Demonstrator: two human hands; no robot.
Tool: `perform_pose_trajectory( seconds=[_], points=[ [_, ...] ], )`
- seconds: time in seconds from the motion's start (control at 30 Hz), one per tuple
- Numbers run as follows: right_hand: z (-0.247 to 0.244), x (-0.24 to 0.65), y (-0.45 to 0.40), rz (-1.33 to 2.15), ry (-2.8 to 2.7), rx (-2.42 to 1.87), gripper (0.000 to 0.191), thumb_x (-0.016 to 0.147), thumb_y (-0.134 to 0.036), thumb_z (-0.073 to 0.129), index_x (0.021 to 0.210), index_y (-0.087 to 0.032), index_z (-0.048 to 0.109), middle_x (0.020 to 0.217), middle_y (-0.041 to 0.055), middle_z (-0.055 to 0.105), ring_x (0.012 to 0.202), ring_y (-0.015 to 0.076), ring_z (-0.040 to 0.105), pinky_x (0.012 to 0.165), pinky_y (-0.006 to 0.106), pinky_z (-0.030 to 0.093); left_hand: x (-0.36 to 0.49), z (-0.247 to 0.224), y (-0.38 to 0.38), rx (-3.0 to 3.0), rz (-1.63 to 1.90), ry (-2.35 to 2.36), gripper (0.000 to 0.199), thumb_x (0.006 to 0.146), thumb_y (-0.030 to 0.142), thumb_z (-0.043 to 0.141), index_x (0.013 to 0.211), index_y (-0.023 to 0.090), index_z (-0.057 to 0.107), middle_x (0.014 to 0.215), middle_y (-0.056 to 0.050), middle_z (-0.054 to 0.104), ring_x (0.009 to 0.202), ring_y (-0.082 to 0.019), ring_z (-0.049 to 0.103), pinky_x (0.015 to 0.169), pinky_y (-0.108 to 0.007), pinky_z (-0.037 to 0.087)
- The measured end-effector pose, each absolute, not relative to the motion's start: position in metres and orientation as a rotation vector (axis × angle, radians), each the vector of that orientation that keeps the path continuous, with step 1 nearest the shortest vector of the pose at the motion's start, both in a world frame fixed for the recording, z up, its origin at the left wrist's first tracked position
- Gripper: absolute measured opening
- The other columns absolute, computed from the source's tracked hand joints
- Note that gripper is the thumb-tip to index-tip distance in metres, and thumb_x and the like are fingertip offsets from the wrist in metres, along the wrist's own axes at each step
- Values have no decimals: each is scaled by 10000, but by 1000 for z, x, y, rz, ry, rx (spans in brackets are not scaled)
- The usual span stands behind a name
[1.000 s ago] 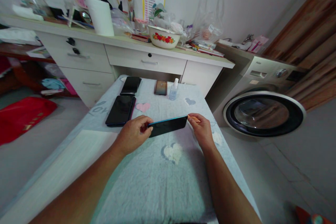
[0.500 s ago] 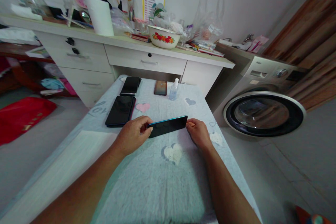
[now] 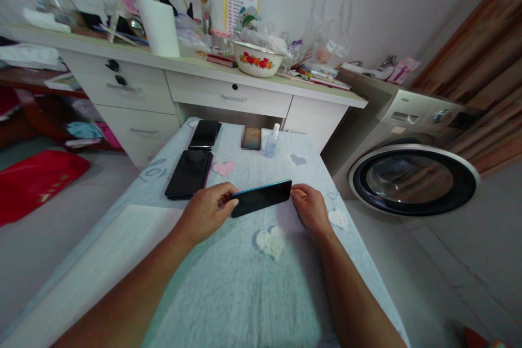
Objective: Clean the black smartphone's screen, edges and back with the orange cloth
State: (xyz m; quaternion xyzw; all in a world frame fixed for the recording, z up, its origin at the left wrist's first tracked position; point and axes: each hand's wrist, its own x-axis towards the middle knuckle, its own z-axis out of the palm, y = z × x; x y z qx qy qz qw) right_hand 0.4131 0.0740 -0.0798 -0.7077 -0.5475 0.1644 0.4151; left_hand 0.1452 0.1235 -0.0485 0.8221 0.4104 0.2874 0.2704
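Note:
A dark phone point(image 3: 263, 198) with a blue edge is tilted above the table, its long side running left to right. My left hand point(image 3: 210, 209) pinches its left end between thumb and fingers. At the right end, my right hand point(image 3: 310, 206) has its fingers curled closed against the phone's corner. Left of them lie a dark tablet-like device point(image 3: 188, 173) and, behind it, another black device point(image 3: 204, 134). A small pixelated item point(image 3: 251, 138) and a clear spray bottle point(image 3: 272, 141) are at the table's far side.
The table point(image 3: 244, 293) has a pale cloth with hearts. Behind it stands a white desk point(image 3: 228, 84) bearing a flowered bowl point(image 3: 258, 60) and a white paper roll point(image 3: 158, 27). A washing machine point(image 3: 411, 174) is on the right, a red bag point(image 3: 41, 185) on the left.
The phone's face is turned slightly more toward the camera. Both hands keep their places at its ends, and the whole view has shifted a little.

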Motion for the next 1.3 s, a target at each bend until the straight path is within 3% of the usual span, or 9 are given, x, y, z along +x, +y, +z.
perform_pose_trajectory(
  seconds=[0.13, 0.4, 1.3],
  points=[
    [-80, 412, 76, 511, -1237, -1620, 239, 775, -336, 566, 909, -180, 687, 823, 49, 711, 756, 197, 643, 704, 292, 477, 145, -49, 123, 2227, 753, 1100, 95, 810, 262, 545, 848, 212, 617, 686, 29, 630, 638, -141, 595, 613, -247, 420],
    [-73, 408, 75, 533, -1127, -1463, 241, 773, -360, 613, 915, -175, 676, 895, 70, 705, 834, 203, 645, 777, 309, 484, 145, -49, 121, 2252, 768, 1104, 95, 816, 266, 546, 855, 211, 614, 708, 25, 634, 664, -148, 604, 639, -260, 418],
    [-80, 415, 73, 463, -1421, -1855, 247, 769, -285, 528, 910, -191, 708, 876, 45, 722, 826, 204, 652, 745, 288, 471, 146, -56, 121, 2055, 847, 1205, 159, 827, 357, 541, 884, 230, 617, 702, 51, 635, 658, -136, 602, 610, -244, 398]
  ],
)
